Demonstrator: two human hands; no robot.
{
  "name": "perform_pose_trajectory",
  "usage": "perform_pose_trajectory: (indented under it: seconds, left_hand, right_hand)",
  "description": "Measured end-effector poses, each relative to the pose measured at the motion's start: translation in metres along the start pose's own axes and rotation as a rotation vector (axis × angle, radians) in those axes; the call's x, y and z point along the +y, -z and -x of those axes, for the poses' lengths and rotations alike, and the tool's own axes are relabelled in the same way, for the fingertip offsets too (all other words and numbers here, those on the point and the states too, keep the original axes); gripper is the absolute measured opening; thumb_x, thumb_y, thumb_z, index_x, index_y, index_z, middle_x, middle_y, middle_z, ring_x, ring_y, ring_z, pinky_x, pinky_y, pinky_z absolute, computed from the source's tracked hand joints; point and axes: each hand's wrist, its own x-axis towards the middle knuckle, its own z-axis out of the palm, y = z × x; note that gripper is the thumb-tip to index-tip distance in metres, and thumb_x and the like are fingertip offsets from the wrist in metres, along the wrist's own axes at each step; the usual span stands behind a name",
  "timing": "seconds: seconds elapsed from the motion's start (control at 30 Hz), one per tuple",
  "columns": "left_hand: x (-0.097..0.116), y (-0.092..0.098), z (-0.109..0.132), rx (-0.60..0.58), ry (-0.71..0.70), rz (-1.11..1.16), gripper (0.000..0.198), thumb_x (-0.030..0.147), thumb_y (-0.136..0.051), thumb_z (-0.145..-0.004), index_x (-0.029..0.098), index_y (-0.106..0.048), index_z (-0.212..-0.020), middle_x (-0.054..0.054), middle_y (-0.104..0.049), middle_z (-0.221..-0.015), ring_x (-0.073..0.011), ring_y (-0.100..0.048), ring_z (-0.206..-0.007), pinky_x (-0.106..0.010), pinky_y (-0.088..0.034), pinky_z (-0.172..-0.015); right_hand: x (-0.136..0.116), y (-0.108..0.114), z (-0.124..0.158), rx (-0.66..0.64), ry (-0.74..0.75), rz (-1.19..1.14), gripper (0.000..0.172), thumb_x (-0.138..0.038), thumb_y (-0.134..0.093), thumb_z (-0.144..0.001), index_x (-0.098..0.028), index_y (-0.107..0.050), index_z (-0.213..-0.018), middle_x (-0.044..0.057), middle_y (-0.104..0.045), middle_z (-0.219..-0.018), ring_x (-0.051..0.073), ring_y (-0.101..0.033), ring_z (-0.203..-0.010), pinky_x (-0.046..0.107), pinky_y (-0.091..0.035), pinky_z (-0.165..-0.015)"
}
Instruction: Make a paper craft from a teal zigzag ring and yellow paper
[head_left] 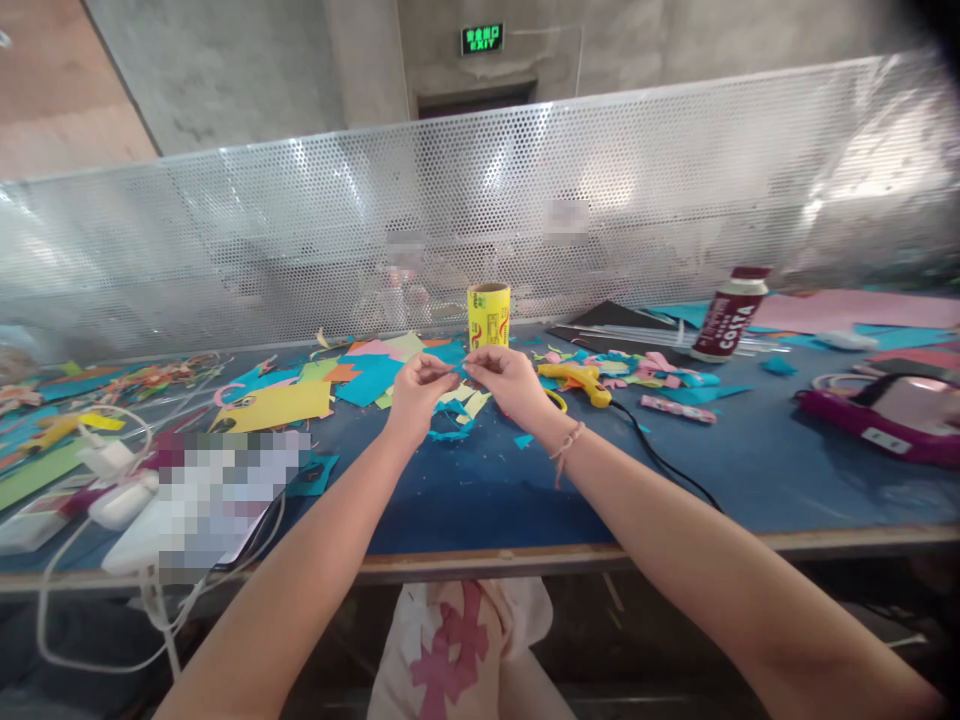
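Both hands meet above the middle of the blue table, fingertips almost touching. My left hand (421, 392) is closed in a pinch, thumb against the fingers. Opposite it, my right hand (511, 380) pinches too. A speck of blue shows between the fingertips; I cannot tell whether it is held or lies behind. Just below the hands is a ring of cut blue paper (450, 424), with pale yellow scraps (474, 402) beside it. A yellow glue gun (581, 384) lies right of my right hand. Behind the hands stands a yellow tape roll (489, 316).
Blue sheets (369, 380) and a yellow sheet (281, 405) lie left. A phone (232, 500), white cables and a charger (109, 455) sit nearer. Rightward are a Costa bottle (731, 315), clear sticks (637, 337) and a purple case (877, 425). A perforated metal screen (300, 230) stands behind.
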Motion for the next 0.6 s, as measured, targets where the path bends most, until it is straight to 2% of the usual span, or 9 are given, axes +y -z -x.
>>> perform_pose_trajectory:
  seconds: [0.17,0.37,0.5,0.6]
  left_hand:
    - [0.0025,0.0001,-0.0009,0.03,0.073,0.021,0.028,0.02,-0.073,-0.05,0.016,-0.053,-0.069,0.001,-0.061,-0.061,-0.0109,-0.058,-0.058,-0.028,-0.047,-0.066]
    - [0.0036,-0.0016,0.0001,0.038,0.121,0.012,0.025,0.017,-0.071,-0.049,0.015,-0.055,-0.068,0.002,-0.058,-0.058,-0.0109,-0.057,-0.058,-0.03,-0.048,-0.068]
    - [0.0036,-0.0001,0.0008,-0.016,0.108,-0.121,0.019,0.026,-0.068,-0.057,0.015,-0.057,-0.068,0.001,-0.057,-0.06,-0.0111,-0.056,-0.059,-0.029,-0.049,-0.064]
    - [0.0037,0.0022,0.0004,-0.049,0.075,-0.26,0.024,0.034,-0.069,-0.059,0.014,-0.06,-0.07,-0.001,-0.06,-0.064,-0.012,-0.056,-0.06,-0.027,-0.047,-0.061]
  right_hand:
    - [0.0034,0.0,-0.0013,-0.019,-0.044,-0.03,0.019,-0.034,-0.064,-0.066,-0.018,-0.058,-0.075,-0.001,-0.061,-0.062,0.012,-0.06,-0.056,0.028,-0.052,-0.059]
    - [0.0047,0.002,-0.0021,-0.024,-0.037,0.059,0.016,-0.027,-0.065,-0.065,-0.017,-0.065,-0.077,0.001,-0.065,-0.064,0.013,-0.062,-0.059,0.028,-0.053,-0.06]
    - [0.0039,0.0058,-0.0031,-0.095,-0.049,0.161,0.013,-0.02,-0.061,-0.069,-0.017,-0.07,-0.079,0.002,-0.067,-0.065,0.013,-0.062,-0.059,0.028,-0.053,-0.061]
    - [0.0014,0.0091,-0.0041,-0.161,-0.09,0.173,0.016,-0.014,-0.058,-0.071,-0.018,-0.071,-0.08,0.001,-0.067,-0.063,0.012,-0.063,-0.059,0.026,-0.054,-0.063]
